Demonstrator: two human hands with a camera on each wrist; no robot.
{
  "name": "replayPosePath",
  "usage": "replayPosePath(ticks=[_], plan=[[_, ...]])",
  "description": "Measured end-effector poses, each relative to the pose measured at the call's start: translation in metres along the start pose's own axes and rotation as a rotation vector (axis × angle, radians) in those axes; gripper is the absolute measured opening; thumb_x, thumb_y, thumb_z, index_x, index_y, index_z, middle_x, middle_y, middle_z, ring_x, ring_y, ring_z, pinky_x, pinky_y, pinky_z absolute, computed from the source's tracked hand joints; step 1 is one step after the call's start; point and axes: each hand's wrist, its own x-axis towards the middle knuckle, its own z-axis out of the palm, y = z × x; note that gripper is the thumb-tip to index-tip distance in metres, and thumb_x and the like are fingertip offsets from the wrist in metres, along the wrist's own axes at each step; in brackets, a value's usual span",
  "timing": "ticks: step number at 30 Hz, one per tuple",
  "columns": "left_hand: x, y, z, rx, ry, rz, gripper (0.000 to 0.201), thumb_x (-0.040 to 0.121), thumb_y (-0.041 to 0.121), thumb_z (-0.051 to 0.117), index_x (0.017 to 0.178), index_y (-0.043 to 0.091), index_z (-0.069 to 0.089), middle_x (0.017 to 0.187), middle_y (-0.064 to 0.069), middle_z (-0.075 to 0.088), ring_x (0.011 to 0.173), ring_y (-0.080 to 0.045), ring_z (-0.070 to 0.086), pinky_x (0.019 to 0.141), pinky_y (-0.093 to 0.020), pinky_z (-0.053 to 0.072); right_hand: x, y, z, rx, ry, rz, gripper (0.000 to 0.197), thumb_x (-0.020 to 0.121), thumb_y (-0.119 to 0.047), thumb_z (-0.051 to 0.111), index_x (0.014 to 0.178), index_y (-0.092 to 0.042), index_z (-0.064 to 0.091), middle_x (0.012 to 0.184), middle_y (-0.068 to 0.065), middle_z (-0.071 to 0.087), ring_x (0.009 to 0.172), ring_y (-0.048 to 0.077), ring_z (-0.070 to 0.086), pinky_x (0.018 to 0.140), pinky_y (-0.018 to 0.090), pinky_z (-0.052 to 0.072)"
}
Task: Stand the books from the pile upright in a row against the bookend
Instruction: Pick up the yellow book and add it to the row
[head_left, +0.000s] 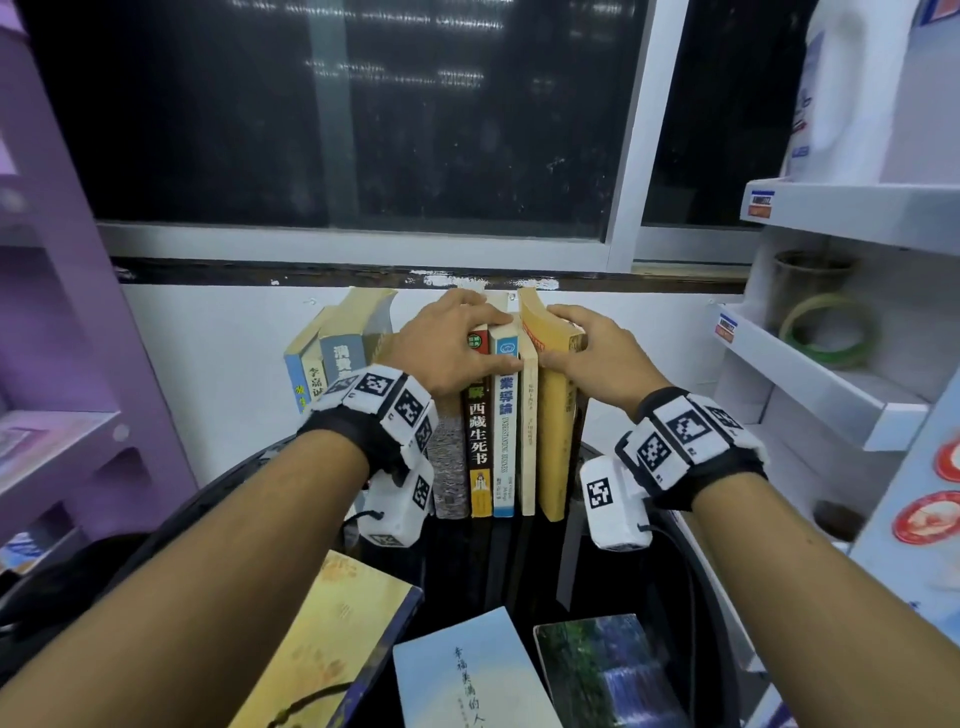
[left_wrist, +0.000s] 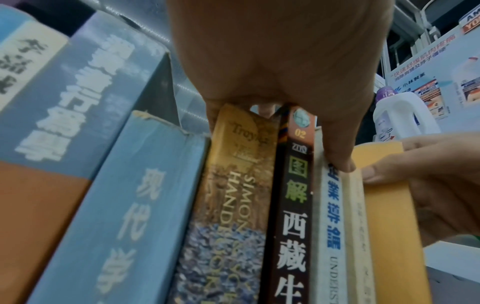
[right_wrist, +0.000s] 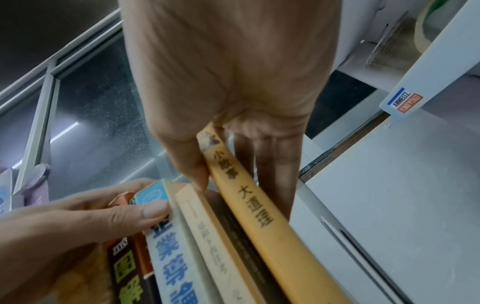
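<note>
Several books stand upright on a black table (head_left: 457, 566) against the wall. My left hand (head_left: 452, 338) lies over the tops of the dark book (head_left: 478, 447) and the white and blue book (head_left: 503, 441). Its thumb (left_wrist: 337, 158) presses that book's spine. At the row's right end my right hand (head_left: 576, 343) pinches the yellow book (head_left: 553, 447), thumb (right_wrist: 192, 170) on its left face and fingers behind its right face. That book leans slightly right, leaving a gap beside the thin cream book (head_left: 529, 441). Three books lie flat in front: yellow (head_left: 322, 649), pale blue (head_left: 467, 675), waterfall cover (head_left: 602, 670).
Two thicker blue-grey books (head_left: 337, 358) lean at the row's left end. A purple shelf unit (head_left: 52, 312) stands on the left. A white shelf unit (head_left: 831, 395) with tape rolls (head_left: 831, 332) is on the right, and a dark window (head_left: 363, 130) is behind.
</note>
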Motion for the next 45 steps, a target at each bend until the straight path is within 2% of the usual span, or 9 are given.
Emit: replayPosePath(ticks=[4, 9, 12, 19, 24, 31, 38, 41, 45], plan=[[0.000, 0.000, 0.002, -0.035, -0.029, -0.051, 0.063, 0.076, 0.063, 0.065, 0.133, 0.042, 0.048, 0.159, 0.005, 0.021, 0.140, -0.021, 0.033, 0.111, -0.048, 0.034, -0.005, 0.010, 0.002, 0.078, -0.181, 0.045, 0.079, 0.081, -0.006, 0.072, 0.143, -0.037, 0.033, 0.122, 0.000, 0.062, 0.095, 0.019, 0.069, 0.065, 0.042, 0.062], [-0.001, 0.002, 0.003, -0.035, -0.022, -0.047, 0.061, 0.076, 0.063, 0.064, 0.132, 0.044, 0.048, 0.159, 0.006, 0.020, 0.139, -0.020, 0.035, 0.110, -0.047, 0.035, -0.016, 0.032, 0.023, 0.090, -0.278, 0.129, 0.090, 0.080, 0.002, 0.073, 0.144, -0.038, 0.024, 0.110, -0.004, 0.062, 0.092, 0.023, 0.071, 0.072, 0.047, 0.061], [-0.001, 0.002, 0.003, -0.036, -0.016, -0.046, 0.060, 0.077, 0.062, 0.064, 0.132, 0.043, 0.048, 0.159, 0.006, 0.021, 0.139, -0.020, 0.036, 0.110, -0.047, 0.035, -0.021, 0.043, 0.035, 0.124, -0.262, 0.131, 0.082, 0.083, -0.001, 0.071, 0.140, -0.040, 0.028, 0.104, -0.008, 0.064, 0.097, 0.023, 0.069, 0.074, 0.048, 0.061], [-0.002, 0.002, 0.003, -0.043, -0.011, -0.042, 0.058, 0.078, 0.061, 0.064, 0.131, 0.041, 0.050, 0.159, 0.005, 0.022, 0.141, -0.018, 0.033, 0.113, -0.050, 0.031, -0.017, 0.049, 0.038, 0.136, -0.210, 0.070, 0.074, 0.083, 0.000, 0.071, 0.139, -0.033, 0.037, 0.119, -0.002, 0.062, 0.100, 0.023, 0.069, 0.070, 0.044, 0.062], [-0.001, 0.001, 0.004, -0.053, -0.007, -0.048, 0.058, 0.078, 0.061, 0.064, 0.131, 0.042, 0.050, 0.159, 0.006, 0.022, 0.140, -0.018, 0.034, 0.111, -0.051, 0.032, -0.012, 0.054, 0.038, 0.203, -0.196, 0.057, 0.083, 0.076, 0.002, 0.077, 0.141, -0.035, 0.040, 0.119, 0.000, 0.064, 0.096, 0.021, 0.071, 0.069, 0.046, 0.062], [-0.002, 0.001, 0.005, -0.078, -0.003, -0.039, 0.058, 0.078, 0.058, 0.066, 0.131, 0.040, 0.051, 0.159, 0.005, 0.023, 0.139, -0.020, 0.036, 0.110, -0.050, 0.035, -0.015, 0.060, 0.039, 0.248, -0.178, 0.030, 0.094, 0.071, -0.001, 0.082, 0.147, -0.034, 0.037, 0.121, -0.001, 0.065, 0.097, 0.016, 0.071, 0.068, 0.032, 0.062], [-0.003, 0.003, 0.004, -0.048, -0.005, -0.041, 0.057, 0.079, 0.058, 0.065, 0.131, 0.040, 0.050, 0.159, 0.005, 0.021, 0.141, -0.020, 0.033, 0.113, -0.051, 0.030, -0.017, 0.061, 0.044, 0.239, -0.152, 0.037, 0.095, 0.073, -0.003, 0.082, 0.147, -0.038, 0.035, 0.124, -0.001, 0.065, 0.106, 0.020, 0.068, 0.078, 0.038, 0.061], [-0.005, 0.003, 0.003, -0.039, -0.006, -0.042, 0.057, 0.080, 0.059, 0.063, 0.132, 0.041, 0.048, 0.159, 0.005, 0.021, 0.139, -0.020, 0.035, 0.112, -0.048, 0.033, -0.018, 0.059, 0.044, 0.199, -0.156, 0.041, 0.096, 0.075, -0.007, 0.081, 0.149, -0.041, 0.029, 0.121, -0.003, 0.065, 0.103, 0.017, 0.069, 0.079, 0.037, 0.060], [-0.010, 0.005, 0.001, -0.025, 0.012, -0.022, 0.054, 0.083, 0.053, 0.063, 0.133, 0.039, 0.048, 0.158, 0.003, 0.024, 0.140, -0.019, 0.033, 0.112, -0.044, 0.032, -0.019, 0.055, 0.041, 0.164, -0.169, 0.059, 0.092, 0.077, -0.011, 0.080, 0.148, -0.043, 0.029, 0.117, -0.002, 0.067, 0.106, 0.017, 0.067, 0.085, 0.042, 0.059]])
